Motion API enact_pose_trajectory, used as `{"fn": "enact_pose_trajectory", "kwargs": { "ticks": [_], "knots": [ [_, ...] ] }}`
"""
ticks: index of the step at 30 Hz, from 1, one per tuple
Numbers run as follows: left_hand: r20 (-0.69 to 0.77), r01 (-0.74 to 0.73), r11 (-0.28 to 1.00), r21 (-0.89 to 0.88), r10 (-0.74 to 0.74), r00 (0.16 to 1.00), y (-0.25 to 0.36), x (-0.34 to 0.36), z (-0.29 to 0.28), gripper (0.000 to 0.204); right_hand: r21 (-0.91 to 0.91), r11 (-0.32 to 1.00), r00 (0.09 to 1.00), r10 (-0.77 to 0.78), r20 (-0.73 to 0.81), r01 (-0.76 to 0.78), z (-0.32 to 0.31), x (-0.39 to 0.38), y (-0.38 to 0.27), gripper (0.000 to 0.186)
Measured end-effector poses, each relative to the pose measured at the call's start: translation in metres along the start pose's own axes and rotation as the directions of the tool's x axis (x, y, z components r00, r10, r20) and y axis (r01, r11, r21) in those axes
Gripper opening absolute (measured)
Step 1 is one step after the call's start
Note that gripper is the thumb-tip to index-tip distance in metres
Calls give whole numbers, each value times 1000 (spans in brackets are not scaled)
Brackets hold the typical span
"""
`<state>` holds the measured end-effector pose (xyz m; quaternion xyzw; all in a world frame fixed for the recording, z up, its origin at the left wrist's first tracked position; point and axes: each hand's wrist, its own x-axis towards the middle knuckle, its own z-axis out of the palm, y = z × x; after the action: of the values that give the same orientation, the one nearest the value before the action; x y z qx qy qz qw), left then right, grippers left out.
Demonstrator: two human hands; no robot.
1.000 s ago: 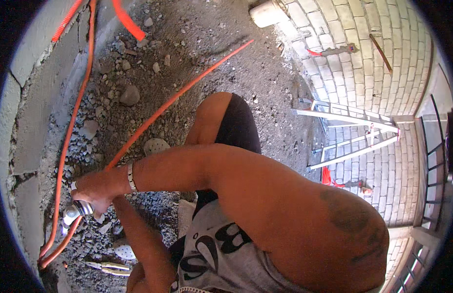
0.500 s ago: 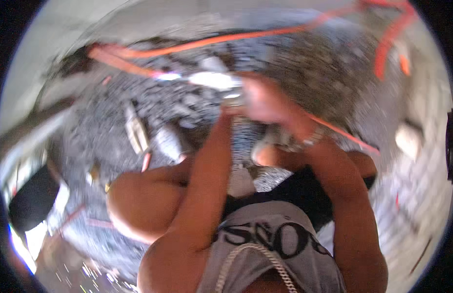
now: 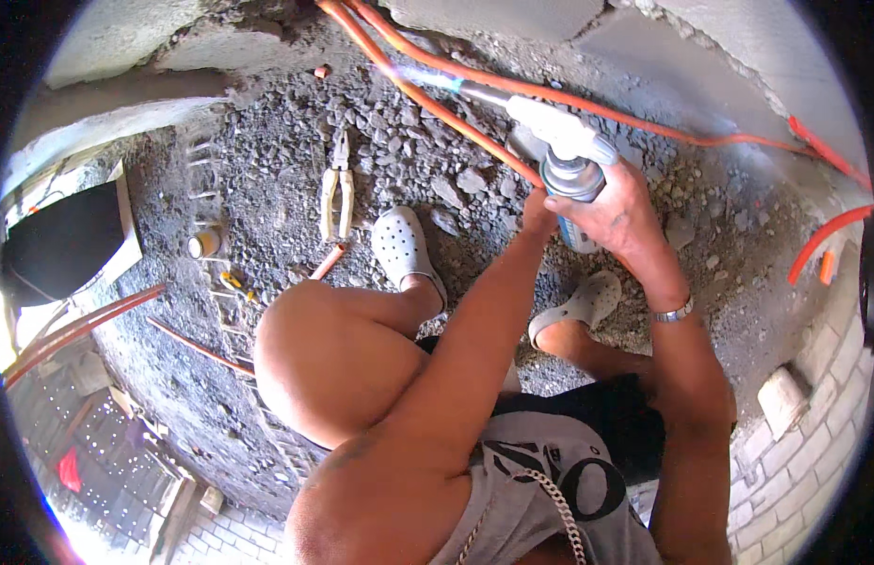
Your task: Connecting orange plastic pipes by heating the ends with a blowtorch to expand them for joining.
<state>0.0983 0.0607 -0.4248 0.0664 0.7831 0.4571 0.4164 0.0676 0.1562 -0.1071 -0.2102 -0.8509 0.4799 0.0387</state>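
My right hand is wrapped round the canister of a gas blowtorch, whose white head and dark nozzle point up and left. A bluish flame leaves the nozzle and plays on an orange plastic pipe, one of two coming out of the hole by the wall. My left hand is closed round the near end of that pipe, just left of the canister; its fingers are partly hidden. The other orange pipe runs behind the torch to the right. Pliers with pale handles lie on the gravel, left of both hands.
A short orange pipe piece lies by my left clog. Further left are a round tin, a small yellow tool and a black panel. Red pipe ends and a pale block are at right.
My view has swung, so the scene sits differently and is sharper. The flame stays on the orange pipe, the blowtorch remains in my right hand, and the nozzle now slants more upward in view.
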Motion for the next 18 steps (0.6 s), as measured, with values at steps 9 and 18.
{"fn": "enact_pose_trajectory", "kwargs": {
  "ticks": [9, 18],
  "knots": [
    [-1, -199, 949, -247, 205, 979, 42, -18, -5, 40, -14, 993, 994, 113, 3, -113, 2, 7, -3, 66],
    [-20, -51, 938, -342, 47, 999, 49, -9, -16, 39, -13, 1000, 998, 8, -55, -9, 6, 4, 4, 68]
  ]
}}
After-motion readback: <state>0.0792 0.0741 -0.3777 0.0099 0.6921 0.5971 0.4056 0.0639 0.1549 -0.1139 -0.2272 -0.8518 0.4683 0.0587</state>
